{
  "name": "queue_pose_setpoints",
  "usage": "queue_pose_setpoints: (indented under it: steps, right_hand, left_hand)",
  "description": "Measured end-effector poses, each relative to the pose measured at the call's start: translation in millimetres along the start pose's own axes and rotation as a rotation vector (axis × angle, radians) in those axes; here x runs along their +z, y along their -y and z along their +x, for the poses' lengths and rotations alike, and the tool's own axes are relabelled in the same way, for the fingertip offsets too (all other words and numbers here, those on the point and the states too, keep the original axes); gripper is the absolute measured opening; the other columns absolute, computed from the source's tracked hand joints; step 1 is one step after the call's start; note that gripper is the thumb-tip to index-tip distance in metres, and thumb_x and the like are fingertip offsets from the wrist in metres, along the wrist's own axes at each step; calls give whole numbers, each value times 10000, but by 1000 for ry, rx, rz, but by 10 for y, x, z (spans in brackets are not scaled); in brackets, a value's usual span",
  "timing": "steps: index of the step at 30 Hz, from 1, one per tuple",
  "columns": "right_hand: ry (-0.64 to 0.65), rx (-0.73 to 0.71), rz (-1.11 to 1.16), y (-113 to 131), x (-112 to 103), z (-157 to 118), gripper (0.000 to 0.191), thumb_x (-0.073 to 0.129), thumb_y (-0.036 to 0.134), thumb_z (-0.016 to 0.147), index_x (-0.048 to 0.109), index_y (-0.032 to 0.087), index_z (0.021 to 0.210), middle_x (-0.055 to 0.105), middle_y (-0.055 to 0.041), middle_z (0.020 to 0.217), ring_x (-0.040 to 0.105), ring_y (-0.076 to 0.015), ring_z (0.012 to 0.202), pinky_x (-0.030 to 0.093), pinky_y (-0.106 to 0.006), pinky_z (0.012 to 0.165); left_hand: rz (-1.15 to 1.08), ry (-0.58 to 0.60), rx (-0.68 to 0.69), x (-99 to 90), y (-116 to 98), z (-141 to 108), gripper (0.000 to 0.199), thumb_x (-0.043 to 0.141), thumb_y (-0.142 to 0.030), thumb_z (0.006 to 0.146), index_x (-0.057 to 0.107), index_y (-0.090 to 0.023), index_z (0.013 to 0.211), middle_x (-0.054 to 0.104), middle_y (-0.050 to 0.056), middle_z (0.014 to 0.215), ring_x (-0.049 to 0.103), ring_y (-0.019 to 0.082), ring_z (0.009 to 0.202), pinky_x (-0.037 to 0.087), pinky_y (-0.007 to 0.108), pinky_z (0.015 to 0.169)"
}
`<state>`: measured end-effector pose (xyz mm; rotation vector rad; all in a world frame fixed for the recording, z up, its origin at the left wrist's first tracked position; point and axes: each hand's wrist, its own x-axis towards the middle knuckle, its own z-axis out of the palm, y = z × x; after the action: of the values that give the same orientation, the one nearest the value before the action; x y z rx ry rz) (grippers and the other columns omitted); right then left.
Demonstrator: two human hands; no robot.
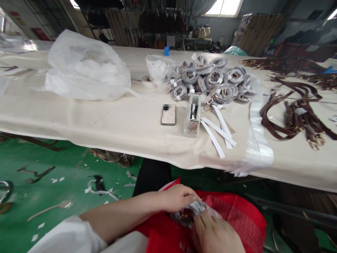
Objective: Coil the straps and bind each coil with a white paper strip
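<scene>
On my lap, over a red apron [237,214], lies a coiled strap [188,215] wrapped in clear-grey plastic, with a bit of gold metal showing. My left hand [180,197] is closed round its far left side. From the right, my right hand [214,230] grips the coil's near side, its fingers bent and pressed together. The hands hide much of the coil. On the table edge ahead stands a clear tape dispenser [193,117], with white paper strips [218,131] fanned out beside it.
Several wrapped strap coils [210,79] are heaped behind the dispenser. Loose brown straps [300,109] lie at right, near a stack of plastic sleeves [259,140]. A large translucent bag [86,70] sits at left. Scraps litter the green floor [76,189].
</scene>
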<state>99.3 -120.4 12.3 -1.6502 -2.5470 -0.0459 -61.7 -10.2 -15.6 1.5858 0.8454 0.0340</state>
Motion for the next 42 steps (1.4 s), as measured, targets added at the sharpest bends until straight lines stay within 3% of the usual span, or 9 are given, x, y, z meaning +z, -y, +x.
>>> queue_pose_setpoints:
  steps: [10, 14, 17, 20, 23, 26, 29, 35, 42]
  right_hand:
    - [132, 89, 238, -127, 40, 6, 193, 679, 91, 712, 692, 244, 827, 761, 10, 782, 728, -200, 651, 467, -246, 561]
    - [249, 155, 519, -374, -187, 57, 185, 611, 114, 790, 690, 276, 832, 736, 37, 788, 708, -175, 691, 440, -240, 592]
    - [202, 322, 728, -489, -219, 185, 177, 571, 126, 822, 667, 235, 722, 697, 23, 747, 652, -151, 693, 428, -242, 634]
    - [127, 563, 1062, -564, 22, 295, 118, 685, 219, 749, 635, 198, 645, 639, 20, 659, 574, -143, 633, 404, -247, 608]
    - [170, 788, 1486, -599, 421, 314, 414, 682, 558, 751, 584, 188, 594, 563, 26, 542, 510, -131, 515, 383, -250, 529]
    - [243, 819, 1612, -548, 714, 285, 627, 550, 759, 766, 596, 164, 576, 570, -10, 529, 508, -134, 483, 379, -256, 500]
    - [236, 756, 1675, -453, 778, 278, 580, 753, 706, 629, 632, 139, 604, 587, -4, 564, 485, -113, 514, 377, -242, 531]
    - [18, 729, 1594, -393, 635, 325, 462, 737, 603, 735, 708, 142, 717, 670, -30, 691, 550, -160, 658, 435, -259, 638]
    - [-8, 730, 1517, -389, 635, 285, 469, 728, 601, 745, 699, 141, 662, 677, -45, 651, 583, -186, 631, 441, -260, 593]
  left_hand:
    - [3, -6, -16, -1, 9, -75, 352, 471, -306, 967, 741, -167, 1144, 761, 64, 1110, 703, 209, 1006, 508, 253, 875]
    - [0, -7, 133, -22, -49, -135, 332, 529, -305, 924, 748, -177, 1138, 764, 61, 1082, 699, 197, 976, 495, 229, 859]
    - [96, -13, 247, 8, -82, -141, 288, 638, -407, 864, 788, -177, 952, 742, 34, 832, 656, 162, 752, 466, 209, 695]
    - [171, -87, 231, 71, -76, -123, 328, 646, -441, 858, 759, -156, 741, 642, 16, 666, 558, 130, 624, 399, 223, 606]
    - [118, -125, 226, 119, -36, -122, 389, 591, -442, 888, 730, -142, 683, 603, 21, 641, 536, 128, 608, 389, 230, 593]
    - [47, -151, 245, 129, -8, -142, 437, 567, -474, 895, 722, -131, 673, 609, 37, 648, 556, 140, 622, 410, 233, 603]
    - [29, -173, 238, 127, -15, -152, 401, 572, -451, 893, 740, -140, 704, 639, 49, 701, 596, 157, 691, 449, 240, 676]
    - [-8, -305, 14, 149, 54, -80, 344, 604, -443, 854, 747, -174, 694, 648, 54, 954, 620, 171, 837, 487, 251, 756]
    - [-215, -177, -287, 165, 128, -40, 365, 649, -474, 760, 747, -123, 737, 641, 24, 588, 592, 175, 577, 422, 242, 527]
